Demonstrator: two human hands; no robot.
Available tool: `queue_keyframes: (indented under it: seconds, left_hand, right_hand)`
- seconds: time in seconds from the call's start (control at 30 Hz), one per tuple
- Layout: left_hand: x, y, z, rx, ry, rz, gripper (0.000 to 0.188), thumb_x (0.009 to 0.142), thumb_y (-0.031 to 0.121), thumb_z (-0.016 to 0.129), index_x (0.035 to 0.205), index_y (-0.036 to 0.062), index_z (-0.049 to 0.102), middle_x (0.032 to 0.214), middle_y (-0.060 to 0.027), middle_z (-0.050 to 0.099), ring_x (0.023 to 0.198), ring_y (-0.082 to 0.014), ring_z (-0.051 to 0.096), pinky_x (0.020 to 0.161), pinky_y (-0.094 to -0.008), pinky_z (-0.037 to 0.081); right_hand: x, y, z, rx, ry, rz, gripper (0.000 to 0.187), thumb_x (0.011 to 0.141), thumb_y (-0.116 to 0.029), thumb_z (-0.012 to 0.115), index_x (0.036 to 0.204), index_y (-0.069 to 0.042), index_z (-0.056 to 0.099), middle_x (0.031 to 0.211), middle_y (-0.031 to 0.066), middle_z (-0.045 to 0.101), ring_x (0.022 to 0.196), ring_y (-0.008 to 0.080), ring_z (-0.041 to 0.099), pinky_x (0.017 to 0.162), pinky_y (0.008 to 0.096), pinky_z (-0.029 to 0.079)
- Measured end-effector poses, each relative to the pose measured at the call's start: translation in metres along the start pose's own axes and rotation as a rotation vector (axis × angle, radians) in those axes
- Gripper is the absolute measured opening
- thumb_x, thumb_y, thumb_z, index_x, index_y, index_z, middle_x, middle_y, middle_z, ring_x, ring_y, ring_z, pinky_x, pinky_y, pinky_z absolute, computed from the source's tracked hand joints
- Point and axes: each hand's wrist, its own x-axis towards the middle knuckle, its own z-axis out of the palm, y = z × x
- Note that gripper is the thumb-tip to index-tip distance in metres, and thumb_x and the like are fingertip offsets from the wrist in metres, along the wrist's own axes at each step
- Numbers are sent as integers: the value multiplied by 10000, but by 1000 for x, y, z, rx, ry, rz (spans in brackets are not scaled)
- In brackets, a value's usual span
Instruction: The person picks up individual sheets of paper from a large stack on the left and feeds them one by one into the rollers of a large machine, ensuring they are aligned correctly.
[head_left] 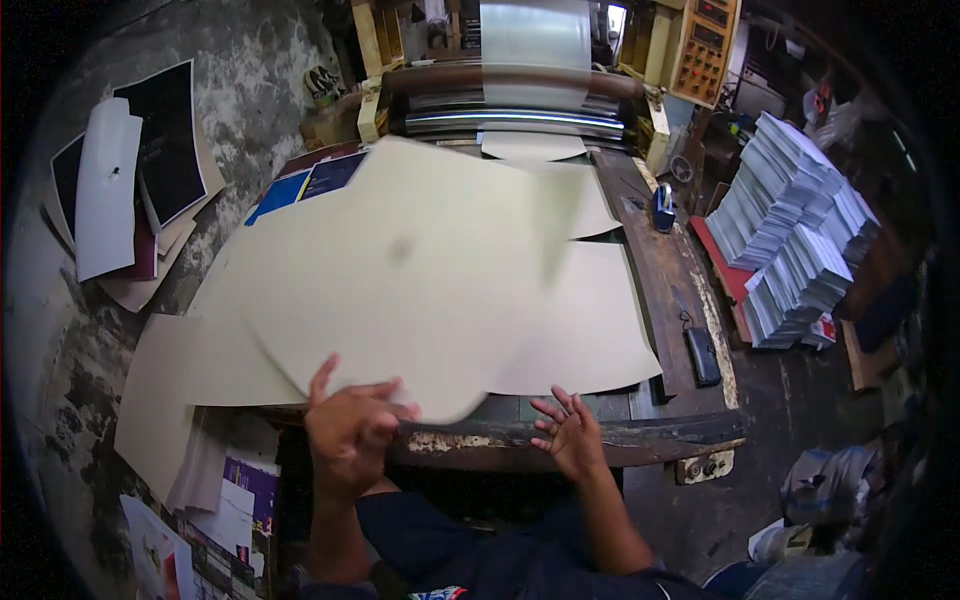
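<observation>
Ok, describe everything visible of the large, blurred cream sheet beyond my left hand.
The large, blurred cream sheet looks like thin card or paper, with a faint dark spot near its middle and a curving near edge. It overlaps other flat cream sheets, on the near side of a long silver roller. Your bare left hand is at its near edge, though contact is unclear; your bare right hand is apart from it.

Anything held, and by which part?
Right hand: empty. Left hand is at the near edge of the large cream sheet; whether it grips can't be told.
</observation>
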Motion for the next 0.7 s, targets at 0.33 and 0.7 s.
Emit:
queue_keyframes:
  seconds: [0.33, 0.7]
  left_hand:
    - [13, 17, -1, 247, -328, 150, 434, 732, 522, 721, 942, 142, 725, 1178, -48, 668, 1331, -313, 442, 1120, -632, 99]
    - [9, -49, -33, -56, -143, -345, 459, 721, 277, 820, 1086, 34, 685, 1130, -137, 685, 1192, -291, 582, 1087, -423, 335]
  right_hand:
    - [-34, -15, -14, -125, -77, 21, 353, 903, -288, 594, 1079, 10, 529, 818, 112, 581, 664, 203, 578, 581, 394, 524]
    - [-85, 78, -71, -268, 131, 247, 407, 970, -339, 519, 1173, 13, 492, 914, 163, 621, 761, 232, 627, 697, 438, 562]
